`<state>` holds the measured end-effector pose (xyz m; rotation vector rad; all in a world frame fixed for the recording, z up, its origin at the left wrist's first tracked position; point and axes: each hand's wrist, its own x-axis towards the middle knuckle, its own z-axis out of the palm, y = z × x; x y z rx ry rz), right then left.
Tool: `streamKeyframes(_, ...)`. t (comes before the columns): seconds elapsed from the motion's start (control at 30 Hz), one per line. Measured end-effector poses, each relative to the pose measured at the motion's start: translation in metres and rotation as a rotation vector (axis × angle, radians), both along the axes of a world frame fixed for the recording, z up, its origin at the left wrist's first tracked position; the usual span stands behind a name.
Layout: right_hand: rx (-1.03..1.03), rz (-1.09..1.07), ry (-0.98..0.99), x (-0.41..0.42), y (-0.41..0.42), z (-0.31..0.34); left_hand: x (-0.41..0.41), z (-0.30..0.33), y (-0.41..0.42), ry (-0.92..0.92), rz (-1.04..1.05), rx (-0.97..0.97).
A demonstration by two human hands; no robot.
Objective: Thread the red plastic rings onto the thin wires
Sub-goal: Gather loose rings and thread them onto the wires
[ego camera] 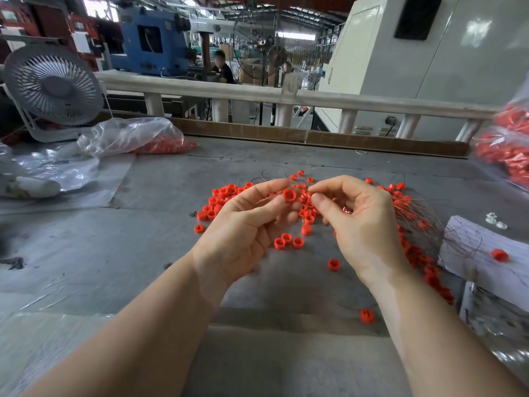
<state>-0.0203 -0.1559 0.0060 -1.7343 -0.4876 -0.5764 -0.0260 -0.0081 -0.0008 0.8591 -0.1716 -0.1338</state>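
Note:
My left hand [246, 224] pinches one red plastic ring [289, 195] between thumb and fingertips, its hollow facing me. Just to its right, my right hand [360, 222] pinches a thin wire [299, 185] whose end points toward that ring; the wire is faint and hard to follow. Under and behind both hands lies a heap of loose red rings [226, 196] on the grey table [114, 267]. A spray of thin wires carrying red rings [415, 213] fans out to the right behind my right hand.
A clear bag of red rings [160, 144] lies at back left beside a grey desk fan [54, 87]. More bagged red rings [506, 150] sit at far right. A white paper block [472, 247] with one ring lies at right. Stray rings [367, 315] dot the near table.

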Motion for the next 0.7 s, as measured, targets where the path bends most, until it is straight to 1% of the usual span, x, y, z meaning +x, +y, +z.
streamKeyframes(0.2,-0.036,-0.022,-0.010,-0.0006,0.0000,0.0002,0.0004,0.0004,-0.0001,0.013,-0.001,-0.009)
streamKeyframes(0.7,-0.043,-0.045,-0.021,0.0019,-0.0003,-0.0021,-0.0002,0.0010,0.0010,0.011,-0.023,-0.022)
